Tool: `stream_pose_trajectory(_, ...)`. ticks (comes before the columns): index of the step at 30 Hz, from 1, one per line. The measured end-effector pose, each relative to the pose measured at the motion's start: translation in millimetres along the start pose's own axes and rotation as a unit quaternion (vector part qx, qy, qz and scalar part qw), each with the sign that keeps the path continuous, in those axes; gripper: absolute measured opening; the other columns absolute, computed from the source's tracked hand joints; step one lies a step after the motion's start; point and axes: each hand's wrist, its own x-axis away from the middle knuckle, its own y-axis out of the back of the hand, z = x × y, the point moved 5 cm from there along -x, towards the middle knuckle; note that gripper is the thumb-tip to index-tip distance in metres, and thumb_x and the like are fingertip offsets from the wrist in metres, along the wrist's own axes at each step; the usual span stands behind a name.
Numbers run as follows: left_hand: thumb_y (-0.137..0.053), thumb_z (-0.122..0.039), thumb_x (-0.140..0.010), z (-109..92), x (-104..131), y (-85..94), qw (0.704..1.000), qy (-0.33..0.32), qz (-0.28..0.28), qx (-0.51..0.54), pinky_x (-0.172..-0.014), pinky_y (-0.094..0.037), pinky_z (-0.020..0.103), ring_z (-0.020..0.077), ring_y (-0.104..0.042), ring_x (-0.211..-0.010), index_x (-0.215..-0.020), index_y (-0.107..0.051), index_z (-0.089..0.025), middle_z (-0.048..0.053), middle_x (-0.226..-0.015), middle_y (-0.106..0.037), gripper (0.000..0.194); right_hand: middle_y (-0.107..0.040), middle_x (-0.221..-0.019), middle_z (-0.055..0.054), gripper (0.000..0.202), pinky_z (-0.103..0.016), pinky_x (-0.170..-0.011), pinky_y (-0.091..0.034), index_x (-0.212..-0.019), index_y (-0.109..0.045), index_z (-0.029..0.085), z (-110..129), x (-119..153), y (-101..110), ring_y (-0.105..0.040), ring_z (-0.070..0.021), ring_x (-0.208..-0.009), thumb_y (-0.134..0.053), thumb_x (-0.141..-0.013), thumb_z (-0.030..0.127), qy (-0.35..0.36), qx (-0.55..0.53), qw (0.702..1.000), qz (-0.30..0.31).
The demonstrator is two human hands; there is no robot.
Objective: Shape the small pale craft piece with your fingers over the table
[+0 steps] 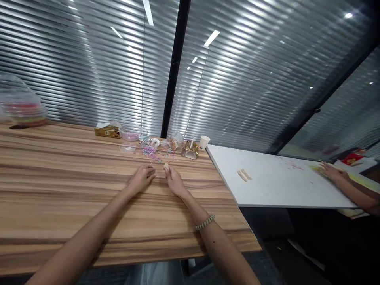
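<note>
Two bare forearms reach up from the bottom edge of the frame across the wooden worktop, the right one wearing a single bead bracelet. Near the middle of the frame the left hand rests on the wood with fingers curled loosely down; whether anything lies under them is hard to tell. Just beside it, the right hand pinches one small pale object between its fingertips, too small to identify.

Beyond the hands, a scatter of tiny coloured beads lies on the wood, too many and too blurred to count. Around them sit two gold boxes, a flat gold box to the left and a shiny gold box to the right, one white paper cup, one pink-filled dish and some crumpled clear bags. One clear lidded tub is cut off at the left edge.

At right, a white worktop carries two small wooden sticks. Another person's hand lies flat on it, the arm cut off by the right edge.
</note>
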Motion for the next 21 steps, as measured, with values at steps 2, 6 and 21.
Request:
stream_pose_trajectory(2,-0.049,-0.028,-0.079,2.1,-1.2,1.3,1.000,0.012,-0.004,0.016,-0.085,-0.043,0.032,0.0238,-0.060,-0.090,-0.078,-0.069,-0.018,0.010,-0.088,-0.068,0.023,-0.057,-0.079,-0.003,0.022,-0.026,-0.067,-0.040,-0.095,-0.049,0.019,-1.4,-0.3,1.7,-0.052,-0.0158,-0.070,-0.031,-0.093,0.030,-0.005,-0.014,1.000,-0.010)
stream_pose_trajectory(6,-0.052,-0.023,-0.074,5.9,-1.3,4.0,0.995,0.058,-0.026,0.080,-0.075,-0.044,0.031,0.0222,-0.060,-0.079,-0.072,-0.068,-0.018,0.008,-0.078,-0.068,0.017,-0.058,-0.086,-0.005,0.025,-0.028,-0.070,-0.041,-0.097,-0.049,0.019,-2.4,-0.3,4.0,-0.054,-0.0170,-0.076,-0.031,-0.093,0.036,-0.039,-0.050,0.998,-0.006)
stream_pose_trajectory(21,-0.086,-0.025,-0.040,-24.0,6.1,-8.3,0.732,0.284,-0.016,0.619,-0.067,-0.045,0.023,0.0115,-0.059,-0.065,-0.075,-0.067,-0.014,0.001,-0.071,-0.068,0.042,-0.063,-0.088,-0.004,0.033,-0.027,-0.072,-0.042,-0.101,-0.060,0.015,15.6,0.1,-4.3,-0.055,-0.0158,-0.078,-0.053,-0.083,0.042,0.004,-0.161,0.986,0.049)
